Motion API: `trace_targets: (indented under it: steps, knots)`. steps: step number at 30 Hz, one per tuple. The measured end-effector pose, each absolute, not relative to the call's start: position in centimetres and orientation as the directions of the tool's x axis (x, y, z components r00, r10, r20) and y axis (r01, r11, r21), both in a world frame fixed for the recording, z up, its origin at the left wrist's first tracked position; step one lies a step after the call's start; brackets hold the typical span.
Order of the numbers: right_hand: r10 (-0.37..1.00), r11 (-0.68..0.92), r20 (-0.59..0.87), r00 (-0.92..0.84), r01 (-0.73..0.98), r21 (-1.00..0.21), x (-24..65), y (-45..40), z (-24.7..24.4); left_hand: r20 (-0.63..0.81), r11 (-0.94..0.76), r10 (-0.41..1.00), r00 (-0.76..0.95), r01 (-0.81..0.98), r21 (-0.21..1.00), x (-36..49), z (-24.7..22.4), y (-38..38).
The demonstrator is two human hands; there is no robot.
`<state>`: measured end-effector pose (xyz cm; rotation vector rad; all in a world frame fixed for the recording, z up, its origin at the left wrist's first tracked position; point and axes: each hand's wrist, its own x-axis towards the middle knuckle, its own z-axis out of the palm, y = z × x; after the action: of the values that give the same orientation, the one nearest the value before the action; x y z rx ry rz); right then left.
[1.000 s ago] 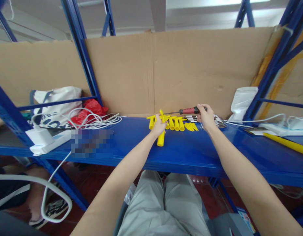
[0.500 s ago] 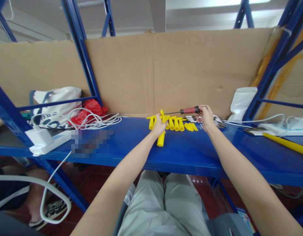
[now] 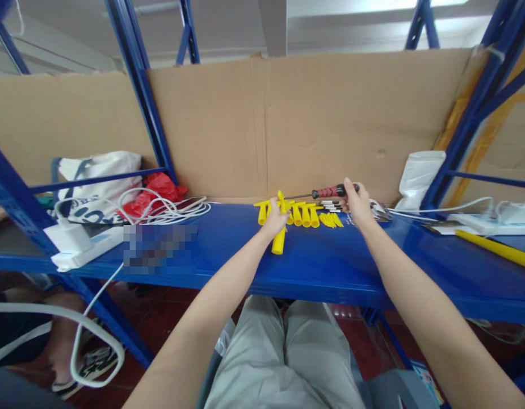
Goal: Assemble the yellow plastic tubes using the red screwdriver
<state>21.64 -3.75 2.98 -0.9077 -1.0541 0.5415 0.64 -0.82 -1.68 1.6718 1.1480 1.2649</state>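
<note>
Before the tall cardboard panel [image 3: 330, 125], over the blue surface [image 3: 228, 244]: holding a screwdriver [image 3: 328, 192] and a yellow tube [image 3: 278, 243].
Gripped by its red-and-black handle in the curled fingers of the right hand [image 3: 356, 203], shaft directed at the tube's upper part, contact unclear; wrapped around the tube's middle with the fingers of the left hand [image 3: 276, 218]; set out close by, smaller yellow pieces [image 3: 305, 217] in a row, then yellow strips [image 3: 330, 220].
</note>
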Motion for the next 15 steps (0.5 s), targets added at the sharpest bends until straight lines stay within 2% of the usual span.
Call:
trace_targets:
  steps: [4,15]
  knots:
    - [0.778,0.528,0.480,0.406,-0.007,-0.849,21.92,-3.59,2.80,0.319,-0.338,0.940,0.117,0.209,0.918,0.65,-1.74,-0.69]
    - [0.768,0.515,0.474,0.431,0.026,-0.857,21.97,-3.59,2.91,0.313,-0.331,0.943,0.111,0.212,0.920,0.64,-1.76,-0.51]
